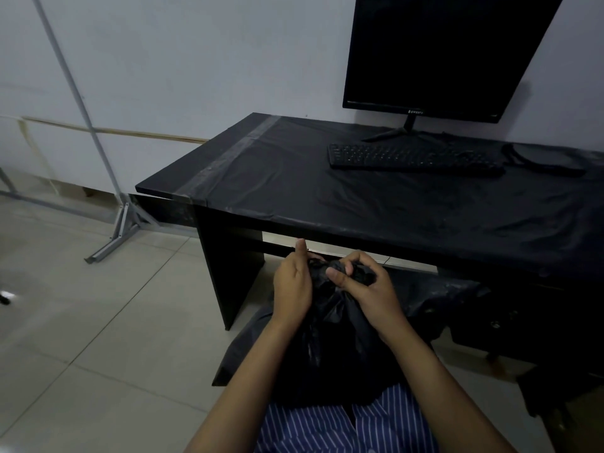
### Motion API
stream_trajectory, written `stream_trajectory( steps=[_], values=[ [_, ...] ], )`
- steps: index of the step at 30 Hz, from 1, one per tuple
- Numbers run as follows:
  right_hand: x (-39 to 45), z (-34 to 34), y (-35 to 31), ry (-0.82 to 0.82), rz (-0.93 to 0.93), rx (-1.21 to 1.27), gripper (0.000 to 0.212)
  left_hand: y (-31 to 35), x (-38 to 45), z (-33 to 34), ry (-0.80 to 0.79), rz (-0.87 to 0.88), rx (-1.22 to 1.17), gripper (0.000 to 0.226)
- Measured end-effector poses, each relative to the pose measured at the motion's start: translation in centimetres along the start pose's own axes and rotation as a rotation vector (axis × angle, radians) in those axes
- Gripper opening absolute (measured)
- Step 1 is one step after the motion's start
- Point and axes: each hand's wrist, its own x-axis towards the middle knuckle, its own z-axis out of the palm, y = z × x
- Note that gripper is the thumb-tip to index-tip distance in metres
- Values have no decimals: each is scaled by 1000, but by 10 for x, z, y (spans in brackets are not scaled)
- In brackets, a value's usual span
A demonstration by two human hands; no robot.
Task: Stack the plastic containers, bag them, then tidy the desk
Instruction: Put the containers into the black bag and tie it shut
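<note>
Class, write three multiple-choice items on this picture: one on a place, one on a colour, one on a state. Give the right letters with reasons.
1. Where does the keyboard lie?
A. on the desk, before the monitor
B. on the floor
C. in the bag

2. What colour is the plastic bag?
A. white
B. black
C. blue

3. What are the hands doing?
A. typing
B. hanging idle
C. gripping the bag's gathered top

Answers:
1 A, the keyboard sits on the desk sheet below the screen.
2 B, the bag is dark like the desk.
3 C, the left hand and the right hand curl round the bunched neck.
</note>
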Motion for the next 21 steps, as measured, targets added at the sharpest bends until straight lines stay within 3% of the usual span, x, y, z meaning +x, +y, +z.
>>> stream_trajectory(
  steps=[2, 5, 7, 9, 13, 17, 21],
  values=[
    [1, -3, 0, 56, 31, 44, 32, -7, -1, -3, -147, 100, 4, 65],
    [3, -9, 2, 121, 65, 118, 28, -14, 0, -13, -466, 107, -76, 43],
    [4, -9, 3, 134, 64, 101, 28, -17, 3, -20, -544, 88, -55, 36],
    [4, -7, 3, 127, 73, 99, 28, -18, 5, -23, -529, 81, -58, 34],
    [7, -6, 2, 115, 71, 96, 27, -17, -3, -18, -360, 100, -237, 54],
    [8, -6, 3, 119, 77, 108, 25, -17, -4, -15, -295, 334, 16, 28],
    [8, -5, 6, 166, 70, 61, 22, -15, -2, -14, -296, 335, 49, 16]
  ],
)
